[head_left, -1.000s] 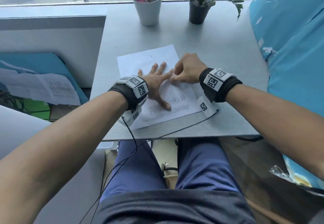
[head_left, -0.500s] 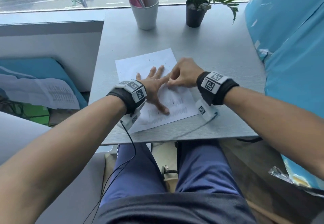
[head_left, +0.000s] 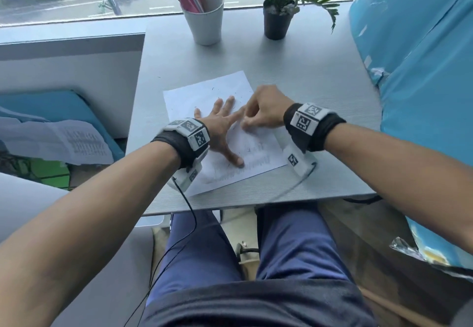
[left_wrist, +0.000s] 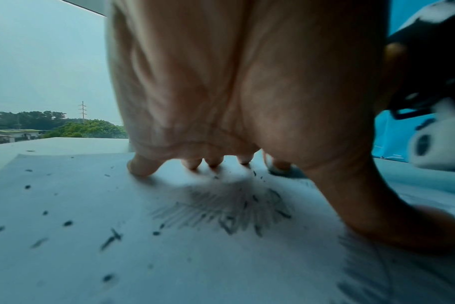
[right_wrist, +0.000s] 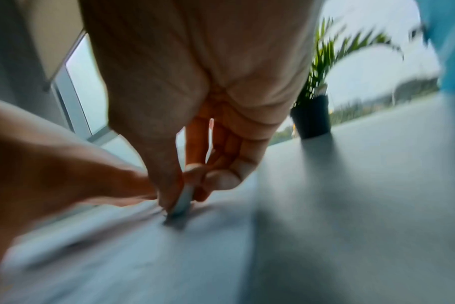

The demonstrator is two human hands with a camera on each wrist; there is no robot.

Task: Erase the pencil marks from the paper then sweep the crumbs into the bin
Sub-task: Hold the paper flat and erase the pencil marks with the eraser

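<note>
Grey table [head_left: 320,76] by a big window, with wet road and green bushes outside. At the far edge, left to right: white cup [head_left: 204,22] full of pens, then small plant [head_left: 277,22] in a black pot.

Near the front edge, a bit left of the middle: white paper [head_left: 204,91], lying flat and turned a little crooked. Covered with grey pencil marks [left_wrist: 221,207], smudgy and fan-shaped in the left wrist view, fainter rows closer to the front edge. Little dark crumbs [left_wrist: 109,239] sprinkled all over the sheet.

Pressing flat on the paper: left hand [head_left: 222,124], fingers straight and spread wide, holding nothing.

Just beside it, touching its fingertips: right hand [head_left: 266,110], fingers curled tight, pinching a small grey eraser [right_wrist: 181,205] between thumb and fingers, tip down on the paper.

Hard to see: eraser hidden under the knuckles in the head view, and very blurry in the right wrist view. Middle of the paper covered by both hands. Near left corner of the paper tucked under the left wrist band.
</note>
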